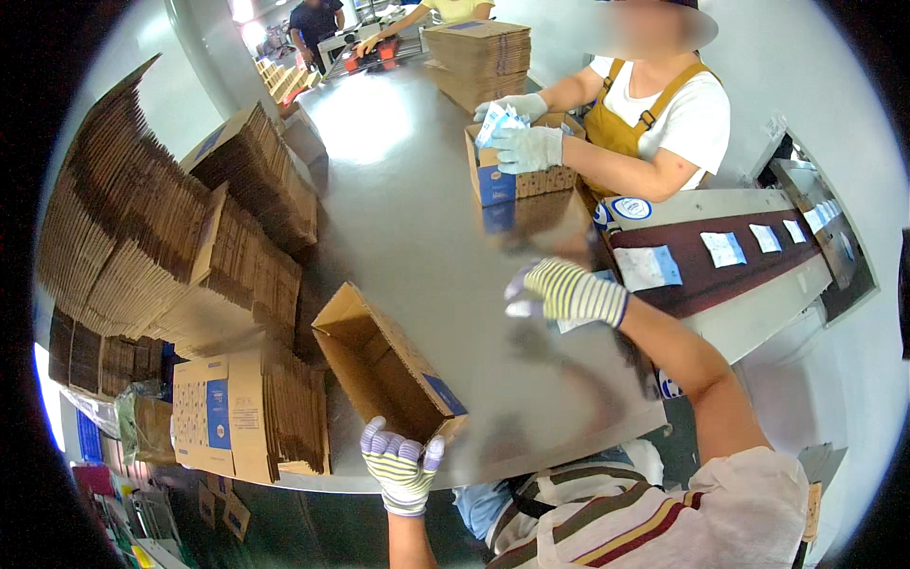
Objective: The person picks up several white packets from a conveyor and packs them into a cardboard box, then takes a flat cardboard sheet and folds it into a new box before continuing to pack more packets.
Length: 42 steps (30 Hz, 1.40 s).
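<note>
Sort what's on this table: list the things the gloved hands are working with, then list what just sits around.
In hand:
- open cardboard box, held by the left hand
- white packets, under the right hand

Lying about:
- stacks of flat cartons
- packets on the conveyor belt
- a co-worker's box

Tall leaning stacks of flattened brown corrugated cartons [161, 237] fill the grey worktop [417, 218] well to the left of the left grip, with a lower bundle of flat cartons printed in blue [237, 417] just left of it. Beyond the right grip, a co-worker in a white shirt and mustard apron [654, 114] stands over a small brown and blue box [517, 175], both gloved hands at it. To the right of the right grip, a dark conveyor belt [730, 261] carries white and blue sachets [725, 248] spaced apart. Far beyond, another stack of flat cartons [479, 52] sits on the worktop.
</note>
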Tool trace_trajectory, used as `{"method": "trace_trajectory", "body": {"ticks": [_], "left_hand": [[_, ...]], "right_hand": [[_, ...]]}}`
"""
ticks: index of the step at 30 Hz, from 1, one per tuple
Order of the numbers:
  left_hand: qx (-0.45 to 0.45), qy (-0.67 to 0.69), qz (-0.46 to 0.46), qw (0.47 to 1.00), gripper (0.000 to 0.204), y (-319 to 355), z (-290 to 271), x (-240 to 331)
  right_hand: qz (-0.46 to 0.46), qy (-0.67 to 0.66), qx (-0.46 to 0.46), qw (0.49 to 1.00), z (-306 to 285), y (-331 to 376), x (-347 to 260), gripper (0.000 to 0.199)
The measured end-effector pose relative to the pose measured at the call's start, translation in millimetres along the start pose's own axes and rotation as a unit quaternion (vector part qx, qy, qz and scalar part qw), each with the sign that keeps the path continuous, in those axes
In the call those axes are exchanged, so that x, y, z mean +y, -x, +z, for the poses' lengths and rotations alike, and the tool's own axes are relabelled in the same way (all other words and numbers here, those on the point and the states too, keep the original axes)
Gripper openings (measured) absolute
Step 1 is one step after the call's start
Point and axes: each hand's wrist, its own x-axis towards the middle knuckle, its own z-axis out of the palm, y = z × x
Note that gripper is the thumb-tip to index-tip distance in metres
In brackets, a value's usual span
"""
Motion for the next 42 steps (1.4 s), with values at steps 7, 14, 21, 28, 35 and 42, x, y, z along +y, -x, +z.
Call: {"method": "trace_trajectory", "body": {"ticks": [7, 14, 21, 28, 35, 42], "left_hand": [[0.009, 0.014, -0.007, 1.000, 0.034, -1.5, 0.5, 0.3], [0.021, 0.022, -0.006, 1.000, 0.034, 1.1, 3.3, -5.6], [0.005, 0.021, -0.006, 1.000, 0.035, 0.8, -0.4, -5.5], [-0.005, 0.008, -0.009, 1.000, 0.034, -2.0, -3.8, -0.9], [-0.034, -0.026, -0.042, 0.998, 0.026, -17.7, -1.4, 9.3], [-0.032, -0.053, -0.022, 0.998, 0.029, 2.4, -2.2, 7.7]], "right_hand": [[0.097, 0.061, -0.106, 0.988, -27.7, 13.7, 50.9, 0.044], [0.129, 0.151, -0.446, 0.873, -15.1, 3.3, 134.6, 0.063], [0.035, 0.160, -0.250, 0.954, 40.0, 53.5, -42.3, 0.072], [-0.088, -0.149, 0.010, 0.985, 47.7, 33.0, -61.7, 0.069], [-0.235, -0.409, 0.173, 0.865, 1.9, -46.8, -158.6, 0.038], [-0.134, -0.519, -0.022, 0.844, 34.5, -58.7, -159.5, 0.038]]}}
